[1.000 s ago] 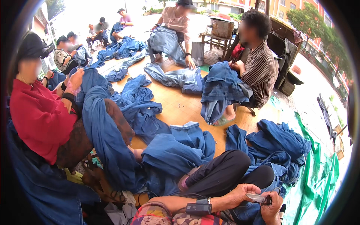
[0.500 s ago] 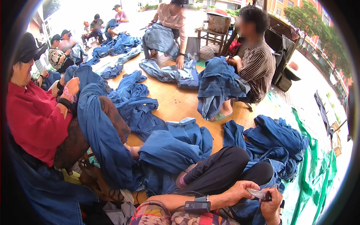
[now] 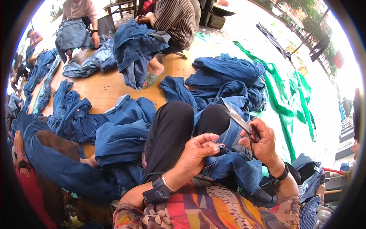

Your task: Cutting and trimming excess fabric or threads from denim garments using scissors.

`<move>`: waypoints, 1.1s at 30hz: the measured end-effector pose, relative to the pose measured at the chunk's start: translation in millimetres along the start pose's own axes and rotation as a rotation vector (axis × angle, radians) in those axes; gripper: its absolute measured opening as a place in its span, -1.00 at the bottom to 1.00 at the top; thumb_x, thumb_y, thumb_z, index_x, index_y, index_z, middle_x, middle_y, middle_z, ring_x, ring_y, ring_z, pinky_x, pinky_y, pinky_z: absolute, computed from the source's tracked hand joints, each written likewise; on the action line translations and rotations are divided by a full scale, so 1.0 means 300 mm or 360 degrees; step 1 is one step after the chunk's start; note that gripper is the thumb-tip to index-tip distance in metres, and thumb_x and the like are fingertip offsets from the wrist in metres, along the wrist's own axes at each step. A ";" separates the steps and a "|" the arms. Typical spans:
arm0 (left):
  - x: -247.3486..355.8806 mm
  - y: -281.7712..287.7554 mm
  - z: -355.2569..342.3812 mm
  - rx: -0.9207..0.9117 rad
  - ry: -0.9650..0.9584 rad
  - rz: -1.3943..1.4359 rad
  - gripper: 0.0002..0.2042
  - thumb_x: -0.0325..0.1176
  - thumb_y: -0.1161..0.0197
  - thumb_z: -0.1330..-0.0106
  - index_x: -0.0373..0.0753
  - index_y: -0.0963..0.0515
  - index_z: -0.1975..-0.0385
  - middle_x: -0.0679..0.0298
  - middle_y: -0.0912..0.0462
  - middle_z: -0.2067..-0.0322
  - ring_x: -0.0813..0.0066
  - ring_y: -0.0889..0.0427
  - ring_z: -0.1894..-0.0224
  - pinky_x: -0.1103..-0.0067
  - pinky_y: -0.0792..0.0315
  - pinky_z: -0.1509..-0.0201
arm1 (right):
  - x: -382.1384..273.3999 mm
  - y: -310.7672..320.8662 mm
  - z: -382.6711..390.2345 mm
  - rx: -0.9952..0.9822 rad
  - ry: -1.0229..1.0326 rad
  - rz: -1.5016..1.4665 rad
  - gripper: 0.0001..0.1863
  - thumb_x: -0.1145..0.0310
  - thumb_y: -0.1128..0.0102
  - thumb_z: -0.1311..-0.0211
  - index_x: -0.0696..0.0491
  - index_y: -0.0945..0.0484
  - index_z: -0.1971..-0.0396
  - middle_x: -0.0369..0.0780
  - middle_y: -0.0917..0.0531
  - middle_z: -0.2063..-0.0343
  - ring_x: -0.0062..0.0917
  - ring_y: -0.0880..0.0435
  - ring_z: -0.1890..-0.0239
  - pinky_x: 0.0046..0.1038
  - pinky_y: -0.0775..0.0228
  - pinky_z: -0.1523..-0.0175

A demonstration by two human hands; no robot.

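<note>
My right hand (image 3: 263, 141) is wrapped round dark-handled scissors (image 3: 239, 119), whose blades point up and to the left, slightly parted. To its left, my left hand (image 3: 194, 152) pinches a bit of denim between thumb and fingers, part of the blue denim garment (image 3: 236, 168) spread over my lap. The scissor blades are apart from the pinched cloth. What lies inside the left fingers is mostly hidden.
A large denim pile (image 3: 228, 76) lies beyond my knees, with another denim heap (image 3: 122, 133) left of them. Green sheeting (image 3: 286, 103) runs along the right. A person in a striped top (image 3: 175, 19) sits ahead with denim on their lap; other people sit left and right.
The view has swung to the right. My hands, close together before around a shiny grey object, are now apart, with the scissors raised in the right and denim pinched in the left.
</note>
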State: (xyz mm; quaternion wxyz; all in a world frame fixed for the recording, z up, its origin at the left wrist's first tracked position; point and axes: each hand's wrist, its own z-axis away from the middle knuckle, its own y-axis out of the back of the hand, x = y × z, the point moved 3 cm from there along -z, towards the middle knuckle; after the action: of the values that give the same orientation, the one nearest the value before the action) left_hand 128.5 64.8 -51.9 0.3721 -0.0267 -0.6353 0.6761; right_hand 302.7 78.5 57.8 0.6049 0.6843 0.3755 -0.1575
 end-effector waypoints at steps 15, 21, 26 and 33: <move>-0.002 -0.059 0.049 0.0010 -0.0123 -0.0326 -0.68 -0.65 -0.23 -0.07 -0.35 -0.44 0.13 0.28 -0.57 0.27 0.60 -0.54 0.21 0.69 -0.42 0.08 | -0.076 -0.093 -0.010 -0.0378 0.0137 -0.0193 -0.75 0.54 -0.28 0.09 0.12 -0.44 0.36 -0.25 -0.48 0.62 -0.56 -0.52 0.54 -0.54 -0.37 0.42; -0.015 -0.024 0.035 0.0029 -0.0052 -0.0147 -0.63 -0.73 -0.19 -0.06 -0.39 -0.40 0.10 0.24 -0.61 0.38 0.57 -0.59 0.28 0.68 -0.46 0.13 | -0.032 -0.090 -0.032 -0.0367 -0.0165 -0.0305 -0.72 0.44 -0.35 0.05 0.12 -0.44 0.34 -0.29 -0.48 0.58 -0.74 -0.42 0.51 -0.58 -0.33 0.43; -0.011 -0.029 0.027 0.0045 -0.0047 -0.0111 -0.64 -0.72 -0.20 -0.05 -0.39 -0.41 0.11 0.25 -0.61 0.38 0.57 -0.59 0.30 0.69 -0.47 0.14 | -0.047 0.018 -0.036 -0.0353 -0.0033 0.0028 -0.55 0.21 -0.48 0.20 0.12 -0.44 0.37 -0.25 -0.45 0.58 -0.58 -0.45 0.57 -0.54 -0.30 0.45; -0.009 -0.042 0.022 0.0152 -0.0052 -0.0021 -0.67 -0.70 -0.19 -0.08 -0.39 -0.41 0.12 0.23 -0.61 0.37 0.61 -0.60 0.33 0.72 -0.46 0.16 | -0.054 0.067 0.029 -0.0606 0.0331 0.0659 -0.39 -0.15 -0.34 0.25 0.14 -0.41 0.46 -0.16 -0.46 0.58 -0.23 -0.50 0.49 -0.30 -0.31 0.40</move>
State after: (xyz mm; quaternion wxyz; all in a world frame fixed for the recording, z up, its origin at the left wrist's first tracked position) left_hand 133.0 56.6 -40.7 0.3669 0.0062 -0.6084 0.7037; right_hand 308.2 65.2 80.9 0.6998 0.6331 0.3108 0.1133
